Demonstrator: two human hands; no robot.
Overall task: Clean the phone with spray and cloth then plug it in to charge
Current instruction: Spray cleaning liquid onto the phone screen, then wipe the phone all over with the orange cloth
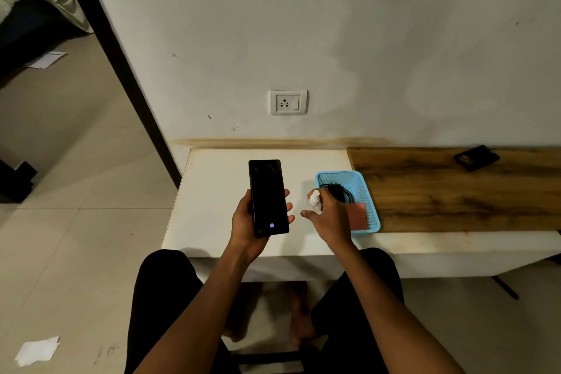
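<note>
Above the white table top (212, 191), the left hand (246, 222) cradles one black slab phone (268, 197) upright, screen up, fingers curled round its edges. Just beside it, the right hand (331, 215) grips one small white spray bottle (314, 200), nozzle toward the phone. One blue plastic mesh basket (364, 191) holds a black charger cable (341, 191) and a reddish cloth (358, 215).

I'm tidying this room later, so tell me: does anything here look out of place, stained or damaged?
Yes. A crumpled white paper lies on the floor tiles at lower left, and more paper near the bed. A brownish stain runs along the wall just above the white table. The phone shows no visible damage.
</note>
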